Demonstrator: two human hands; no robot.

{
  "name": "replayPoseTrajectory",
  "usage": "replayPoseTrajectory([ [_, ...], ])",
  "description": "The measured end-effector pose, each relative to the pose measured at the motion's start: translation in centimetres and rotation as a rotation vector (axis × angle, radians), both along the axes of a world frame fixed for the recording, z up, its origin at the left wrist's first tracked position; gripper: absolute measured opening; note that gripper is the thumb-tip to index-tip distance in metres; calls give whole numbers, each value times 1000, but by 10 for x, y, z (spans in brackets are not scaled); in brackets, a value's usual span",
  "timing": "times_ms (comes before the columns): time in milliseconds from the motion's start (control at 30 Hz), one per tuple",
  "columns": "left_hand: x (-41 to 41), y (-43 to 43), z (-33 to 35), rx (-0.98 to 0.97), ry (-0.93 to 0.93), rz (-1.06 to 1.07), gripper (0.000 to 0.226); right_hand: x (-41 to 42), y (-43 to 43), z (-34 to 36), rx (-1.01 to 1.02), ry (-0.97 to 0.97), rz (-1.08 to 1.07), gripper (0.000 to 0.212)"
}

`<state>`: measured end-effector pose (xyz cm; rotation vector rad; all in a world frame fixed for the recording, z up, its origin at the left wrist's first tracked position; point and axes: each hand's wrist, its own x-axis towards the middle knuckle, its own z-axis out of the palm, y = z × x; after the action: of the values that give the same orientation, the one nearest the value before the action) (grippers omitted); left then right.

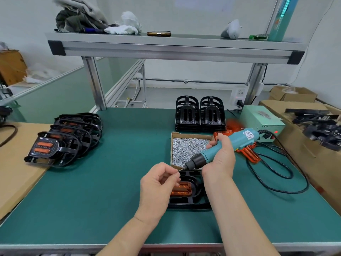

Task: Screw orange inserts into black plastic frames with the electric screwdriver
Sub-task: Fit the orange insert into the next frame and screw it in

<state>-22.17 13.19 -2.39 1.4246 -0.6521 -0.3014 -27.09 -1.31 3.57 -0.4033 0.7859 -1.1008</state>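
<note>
Step in hand: loading the bit, a judgement from how the two hands meet at the tool's tip.
Right hand: the right hand (pixel 220 157) is wrapped round the electric screwdriver (pixel 243 137), holding it slanted, nose down and to the left.
Left hand: the left hand (pixel 158 183) has thumb and forefinger pinched together right at the bit tip (pixel 181 169), apparently on a screw, though it is too small to be sure.
Workpiece: a black frame (pixel 186 202) lies flat on the green mat (pixel 110 172) under both hands, with an orange insert (pixel 181 189) seated in it and partly hidden by the left hand.
Supplies: the cardboard box (pixel 191 134) of screws (pixel 186 148) sits just behind the frame, loose inserts (pixel 249 152) lie to its right, and empty frames (pixel 200 113) are stacked further back.
Done pile: the finished frames (pixel 62 137) overlap in a row at the left edge, so the job looks well underway.
Next move: probably seat the screw on the bit, swing the tool upright over a hole in the insert and press straight down — which hole, I cannot tell.
Watch for: a tilted tool could drive the screw in crooked.
</note>
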Motion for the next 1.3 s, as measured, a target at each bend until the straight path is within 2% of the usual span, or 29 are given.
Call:
replayPoseTrajectory([
  [200, 0, 0, -2, 36, -65, -68, 32, -6, 0, 3, -92, 16, -25, 19],
  [267, 2, 1, -2, 54, -75, -95, 38, -8, 1, 4, -132, 14, -35, 18],
  [367, 8, 6, -5, 103, -115, -51, 36, -12, 0, 4, -214, 18, -76, 17],
  [500, 23, 18, -14, 244, -347, 66, 19, -20, -6, 4, -365, 59, -139, 19],
  [633, 27, 23, -20, 313, -422, -50, 8, -22, -4, 4, -511, 103, -146, 18],
  [700, 26, 21, -22, 345, -479, -138, 15, -20, 0, 2, -578, 128, -128, 15],
  [767, 25, 19, -25, 380, -613, -190, 24, -19, 4, 1, -641, 153, -110, 12],
  [900, 25, 18, -32, 440, -819, -201, 31, -16, 11, -1, -732, 179, -87, 11],
  [1300, 26, 16, -38, 409, -851, -176, 29, -9, 19, -9, -744, 216, -34, 16],
])
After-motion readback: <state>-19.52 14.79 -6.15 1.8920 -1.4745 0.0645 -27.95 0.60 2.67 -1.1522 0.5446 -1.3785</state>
